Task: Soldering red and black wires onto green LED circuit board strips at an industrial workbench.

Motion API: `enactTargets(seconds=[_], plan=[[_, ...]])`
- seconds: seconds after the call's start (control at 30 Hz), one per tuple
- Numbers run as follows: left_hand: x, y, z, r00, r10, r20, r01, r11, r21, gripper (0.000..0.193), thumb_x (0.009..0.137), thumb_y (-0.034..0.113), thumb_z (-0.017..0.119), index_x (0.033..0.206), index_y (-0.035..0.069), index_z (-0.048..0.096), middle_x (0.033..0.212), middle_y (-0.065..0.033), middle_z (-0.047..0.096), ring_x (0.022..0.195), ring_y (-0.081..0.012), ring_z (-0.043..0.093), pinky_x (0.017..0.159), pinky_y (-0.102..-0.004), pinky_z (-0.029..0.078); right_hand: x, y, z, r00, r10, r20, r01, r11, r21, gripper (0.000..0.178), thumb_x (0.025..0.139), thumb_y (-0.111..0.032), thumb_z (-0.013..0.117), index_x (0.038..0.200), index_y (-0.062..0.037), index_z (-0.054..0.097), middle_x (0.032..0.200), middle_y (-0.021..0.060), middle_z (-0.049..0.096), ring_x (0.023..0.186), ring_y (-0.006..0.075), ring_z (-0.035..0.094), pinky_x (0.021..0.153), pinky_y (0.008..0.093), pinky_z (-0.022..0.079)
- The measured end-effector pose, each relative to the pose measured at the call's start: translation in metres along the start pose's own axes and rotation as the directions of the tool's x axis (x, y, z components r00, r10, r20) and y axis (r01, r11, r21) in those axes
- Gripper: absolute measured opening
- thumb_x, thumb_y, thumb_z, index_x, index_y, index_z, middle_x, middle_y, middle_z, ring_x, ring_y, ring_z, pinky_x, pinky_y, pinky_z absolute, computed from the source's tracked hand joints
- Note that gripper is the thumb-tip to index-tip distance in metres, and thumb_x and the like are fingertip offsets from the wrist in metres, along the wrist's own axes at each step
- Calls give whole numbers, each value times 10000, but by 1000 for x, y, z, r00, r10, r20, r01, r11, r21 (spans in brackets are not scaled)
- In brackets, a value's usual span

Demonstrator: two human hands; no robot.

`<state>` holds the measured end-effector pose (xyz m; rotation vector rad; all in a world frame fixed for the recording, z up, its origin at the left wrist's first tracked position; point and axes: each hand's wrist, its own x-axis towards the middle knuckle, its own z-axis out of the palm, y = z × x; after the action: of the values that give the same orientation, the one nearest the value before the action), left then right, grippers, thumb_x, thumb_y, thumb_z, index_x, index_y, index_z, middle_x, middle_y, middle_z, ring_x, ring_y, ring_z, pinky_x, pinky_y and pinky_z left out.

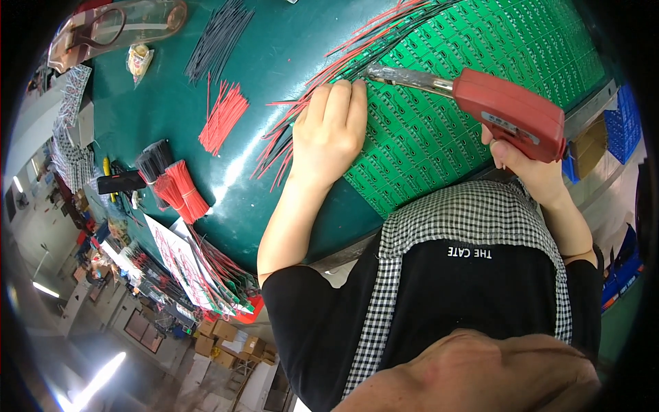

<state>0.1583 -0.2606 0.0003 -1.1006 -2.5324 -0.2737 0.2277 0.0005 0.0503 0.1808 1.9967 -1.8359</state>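
Observation:
My right hand (511, 156) is wrapped round the handle of a red soldering gun (508, 113). Its metal barrel points left, and the tip is just beside the fingertips of my left hand (331, 130). The fingers of that hand are pressed together and bent down at the left edge of a large green circuit board panel (432, 137); what they pinch is hidden under them. Red and black wires (281, 137) fan out to the left of this hand, and more wires (384, 31) lie along the panel's far left edge.
On the green tabletop (274, 48) lie loose black wires (218, 40), loose red wires (224, 118) and tied bundles of red wire (181, 192). A clear plastic case (120, 26) lies at the far left. Wired boards on white sheets (180, 257) are at the near left edge. Blue crates (623, 123) stand right.

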Motion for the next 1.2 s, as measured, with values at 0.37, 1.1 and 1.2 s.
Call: enactTargets(seconds=[0.37, 1.1, 1.2], plan=[[4, 4, -1, 1000, -2, 20, 1, 1000, 20, 233, 668, 64, 577, 891, -5, 594, 815, -70, 541, 726, -169, 550, 548, -237, 465, -2, -5, -5, 995, 97, -35, -97, 995, 9, 328, 723, -74, 706, 1024, -27, 585, 882, 54, 630, 797, 105, 572, 700, 249, 467], [20, 6, 2, 1000, -17, 22, 18, 997, -75, 231, 653, 63, 599, 881, 26, 609, 789, -37, 514, 702, -152, 526, 538, -238, 461, -5, -7, -15, 991, 7, -136, 11, 991, 130, 281, 771, -78, 647, 1040, -32, 582, 889, 37, 629, 596, 45, 497, 515, 179, 415], [18, 4, 4, 1000, -4, 19, 5, 998, -59, 227, 660, 66, 599, 882, 22, 609, 780, -42, 509, 706, -153, 526, 534, -237, 461, -6, -2, -11, 985, 57, -163, -37, 992, 124, 265, 763, -100, 667, 1009, -34, 591, 851, 21, 623, 617, 45, 509, 531, 183, 423]])
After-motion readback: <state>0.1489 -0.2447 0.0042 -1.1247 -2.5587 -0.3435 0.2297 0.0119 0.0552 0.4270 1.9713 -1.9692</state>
